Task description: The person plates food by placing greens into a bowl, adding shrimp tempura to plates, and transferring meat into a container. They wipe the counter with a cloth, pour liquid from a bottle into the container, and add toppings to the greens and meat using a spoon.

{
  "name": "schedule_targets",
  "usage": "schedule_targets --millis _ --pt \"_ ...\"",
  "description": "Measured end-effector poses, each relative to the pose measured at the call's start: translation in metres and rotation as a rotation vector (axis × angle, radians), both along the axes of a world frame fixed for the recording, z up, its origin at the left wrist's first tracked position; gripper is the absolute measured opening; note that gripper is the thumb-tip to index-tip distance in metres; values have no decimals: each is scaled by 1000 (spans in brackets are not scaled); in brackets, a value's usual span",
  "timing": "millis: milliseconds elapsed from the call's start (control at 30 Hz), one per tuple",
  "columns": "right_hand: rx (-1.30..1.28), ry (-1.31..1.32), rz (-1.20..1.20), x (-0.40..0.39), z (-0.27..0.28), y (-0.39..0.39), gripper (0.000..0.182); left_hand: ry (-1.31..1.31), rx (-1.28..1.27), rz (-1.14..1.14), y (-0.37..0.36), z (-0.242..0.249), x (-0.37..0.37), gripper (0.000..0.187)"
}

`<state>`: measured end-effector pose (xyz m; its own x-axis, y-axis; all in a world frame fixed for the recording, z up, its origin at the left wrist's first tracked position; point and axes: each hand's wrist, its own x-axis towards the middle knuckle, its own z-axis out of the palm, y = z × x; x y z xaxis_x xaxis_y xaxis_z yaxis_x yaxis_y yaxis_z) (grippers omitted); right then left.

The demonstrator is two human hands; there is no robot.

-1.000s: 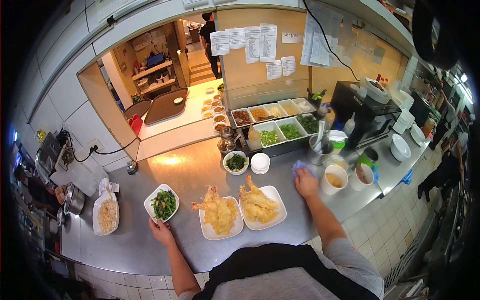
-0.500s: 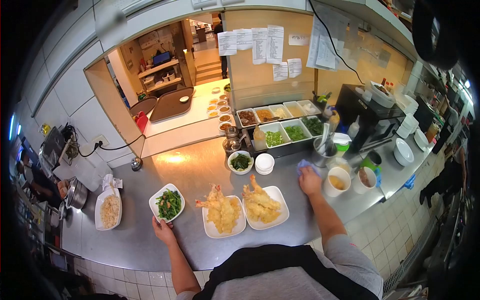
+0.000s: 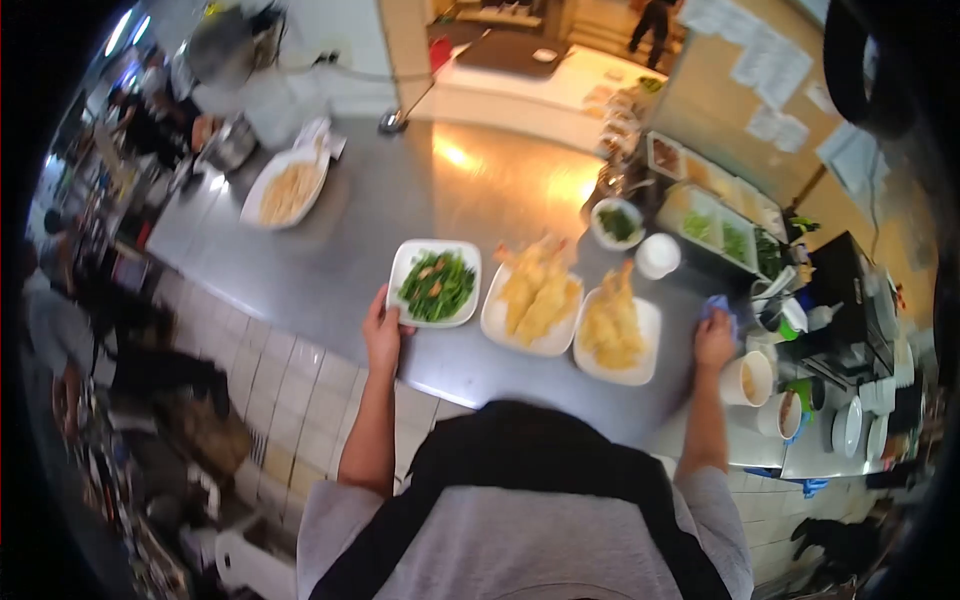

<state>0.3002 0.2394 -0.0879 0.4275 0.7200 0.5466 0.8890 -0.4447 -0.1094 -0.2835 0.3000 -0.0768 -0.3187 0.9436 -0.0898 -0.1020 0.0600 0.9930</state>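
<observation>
My left hand (image 3: 386, 330) grips the near left corner of a white square dish (image 3: 470, 308) of leafy greens (image 3: 440, 287). Right beside that dish stand two white dishes of battered fried prawns, the left prawns (image 3: 537, 300) and the right prawns (image 3: 612, 330). My right hand (image 3: 714, 342) is closed on a crumpled blue-purple cloth (image 3: 722, 312) at the right of the steel counter. Just below that hand stands a white tub (image 3: 747, 380) with yellowish contents.
A white dish of pale rice-like food (image 3: 290, 192) lies at the counter's left. Beyond the prawns are a bowl of dark greens (image 3: 617, 223), stacked small white dishes (image 3: 658, 257) and several topping bins (image 3: 715, 228). Other people (image 3: 60, 330) stand at the far left.
The view has swung left. The dish of greens in my left hand has moved right, closer to the left prawn dish. My right hand still holds the cloth.
</observation>
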Motion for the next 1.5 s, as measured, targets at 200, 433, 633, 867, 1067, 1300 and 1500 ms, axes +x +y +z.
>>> schedule_targets --millis 200,433,633,867,1067,1300,1500 --pt "-38 27 -13 2 2 3 27 -47 2 -8 -15 -5 3 41" --pt "-93 89 80 -11 23 -3 35 72 26 47 -5 -8 4 39" --pt "-74 28 41 13 -4 2 35 21 26 9 -6 -18 0 39" --pt "-176 -37 33 -80 87 -25 40 -41 82 28 -14 -20 4 39" --pt "-22 -316 58 -82 81 -22 26 136 96 -3 -24 -5 2 41" --pt "0 -216 107 -79 83 -17 22 367 35 -1 -27 3 5 46" --pt "-102 60 39 16 1 15 31 346 140 70 -21 -11 8 43"
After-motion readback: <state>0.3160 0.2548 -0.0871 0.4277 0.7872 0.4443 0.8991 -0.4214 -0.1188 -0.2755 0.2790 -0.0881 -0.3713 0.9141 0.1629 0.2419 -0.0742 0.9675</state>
